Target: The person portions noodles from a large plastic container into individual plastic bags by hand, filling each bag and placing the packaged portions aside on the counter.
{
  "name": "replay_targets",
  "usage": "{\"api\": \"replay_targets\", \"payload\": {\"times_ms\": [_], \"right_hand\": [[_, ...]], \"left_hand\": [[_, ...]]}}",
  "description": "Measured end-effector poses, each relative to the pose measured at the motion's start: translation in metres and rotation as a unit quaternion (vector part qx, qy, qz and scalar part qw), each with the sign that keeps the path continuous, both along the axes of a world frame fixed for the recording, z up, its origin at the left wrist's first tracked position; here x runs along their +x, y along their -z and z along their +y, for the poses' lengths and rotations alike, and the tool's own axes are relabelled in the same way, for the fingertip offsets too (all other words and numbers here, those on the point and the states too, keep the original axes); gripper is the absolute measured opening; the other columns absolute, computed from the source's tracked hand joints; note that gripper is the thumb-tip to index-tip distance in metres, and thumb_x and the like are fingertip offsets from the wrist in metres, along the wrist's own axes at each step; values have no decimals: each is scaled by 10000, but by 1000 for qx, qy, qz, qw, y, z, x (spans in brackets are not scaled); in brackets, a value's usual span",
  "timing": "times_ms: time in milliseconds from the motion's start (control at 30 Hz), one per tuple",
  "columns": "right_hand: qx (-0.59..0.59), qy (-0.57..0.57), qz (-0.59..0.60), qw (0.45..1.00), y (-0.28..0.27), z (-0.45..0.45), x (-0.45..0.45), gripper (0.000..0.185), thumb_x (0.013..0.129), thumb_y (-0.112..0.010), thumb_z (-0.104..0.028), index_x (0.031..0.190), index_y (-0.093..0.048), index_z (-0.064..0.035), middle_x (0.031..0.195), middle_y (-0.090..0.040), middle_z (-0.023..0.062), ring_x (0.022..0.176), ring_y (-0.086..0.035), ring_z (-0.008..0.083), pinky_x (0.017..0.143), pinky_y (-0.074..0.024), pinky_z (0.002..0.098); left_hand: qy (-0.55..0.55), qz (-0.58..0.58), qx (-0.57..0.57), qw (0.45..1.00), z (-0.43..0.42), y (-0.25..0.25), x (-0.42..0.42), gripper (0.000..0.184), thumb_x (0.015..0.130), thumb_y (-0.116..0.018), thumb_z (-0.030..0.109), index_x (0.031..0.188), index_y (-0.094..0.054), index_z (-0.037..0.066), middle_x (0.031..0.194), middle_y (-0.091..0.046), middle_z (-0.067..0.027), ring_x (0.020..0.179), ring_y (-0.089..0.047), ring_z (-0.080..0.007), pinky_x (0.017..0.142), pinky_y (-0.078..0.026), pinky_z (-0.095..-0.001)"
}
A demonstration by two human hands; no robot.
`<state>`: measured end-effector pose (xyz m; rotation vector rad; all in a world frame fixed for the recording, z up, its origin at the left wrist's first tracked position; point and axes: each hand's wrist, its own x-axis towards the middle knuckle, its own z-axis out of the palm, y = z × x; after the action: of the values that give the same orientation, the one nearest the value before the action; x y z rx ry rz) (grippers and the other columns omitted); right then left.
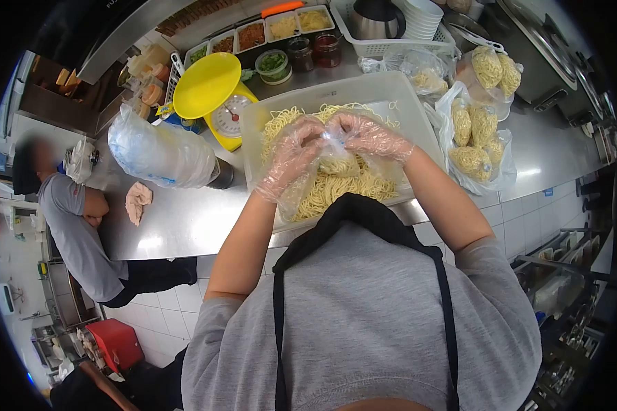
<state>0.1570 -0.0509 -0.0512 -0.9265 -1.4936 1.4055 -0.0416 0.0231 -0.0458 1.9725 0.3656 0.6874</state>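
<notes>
Both my hands wear clear plastic gloves and meet over a translucent tub (pixel 363 85) of loose yellow noodles (pixel 349 192). Between them hangs a small clear plastic bag (pixel 337 164) with a portion of noodles in its bottom. My left hand (pixel 296 152) is closed on the left side of the bag's gathered top. On the other side, my right hand (pixel 373 135) pinches the same top, its fingertips close to the left ones. The exact grip of the fingertips is partly hidden by the crumpled plastic.
A yellow kitchen scale (pixel 216 96) and a roll of plastic bags (pixel 161 151) stand left of the tub. Filled noodle bags (pixel 472 161) lie to the right. Ingredient trays (pixel 250 35) line the back. A co-worker (pixel 75 219) is at the left, beside a crumpled cloth (pixel 138 202).
</notes>
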Motion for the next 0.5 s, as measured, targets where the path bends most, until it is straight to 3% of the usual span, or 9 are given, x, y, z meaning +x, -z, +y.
{"api": "replay_targets", "payload": {"times_ms": [67, 200, 267, 400, 467, 500], "right_hand": [[-16, 24, 34, 999, 2, 0, -4, 289, 782, -687, -224, 1003, -553, -96, 959, -534, -37, 914, -470, 56, 828, -388, 230], [-27, 67, 16, 997, -10, -4, -17, 183, 807, -648, -124, 945, -538, -79, 964, -516, -27, 906, -461, 61, 827, -390, 239], [-66, 91, 28, 993, -14, -4, -22, 153, 819, -643, -110, 931, -543, -81, 928, -520, -34, 875, -471, 55, 798, -403, 232], [-35, 138, -8, 990, 0, 3, -27, 156, 816, -660, -134, 899, -550, -61, 876, -549, -24, 837, -495, 57, 766, -424, 239], [-18, 157, 5, 987, -2, 2, -29, 143, 818, -655, -134, 856, -537, -62, 839, -535, -28, 804, -492, 62, 734, -425, 237], [-19, 160, 5, 987, -1, 2, -29, 143, 818, -655, -134, 856, -537, -62, 839, -535, -28, 804, -492, 62, 734, -425, 237]], "left_hand": [[-89, 23, 68, 993, -4, 1, 2, 165, 743, -575, -2, 906, -579, 19, 931, -552, -110, 889, -558, -257, 768, -461, -318], [-142, -28, 111, 983, -15, -6, 7, 164, 737, -545, -27, 895, -557, 14, 903, -562, -129, 837, -567, -289, 733, -466, -346], [-210, 32, 199, 957, -21, -14, 9, 145, 733, -526, -40, 868, -543, 11, 863, -563, -143, 783, -567, -300, 707, -463, -361], [-228, 85, 204, 948, -17, -8, 10, 126, 779, -570, 27, 902, -556, 3, 837, -587, -104, 785, -581, -201, 720, -465, -329], [-209, 58, 57, 975, -14, -8, 9, 131, 802, -576, 53, 921, -560, 0, 842, -593, -101, 801, -582, -178, 735, -466, -319], [-206, 59, 57, 975, -13, -7, 8, 131, 802, -576, 53, 921, -560, 0, 842, -593, -101, 801, -582, -178, 735, -466, -319]]}}
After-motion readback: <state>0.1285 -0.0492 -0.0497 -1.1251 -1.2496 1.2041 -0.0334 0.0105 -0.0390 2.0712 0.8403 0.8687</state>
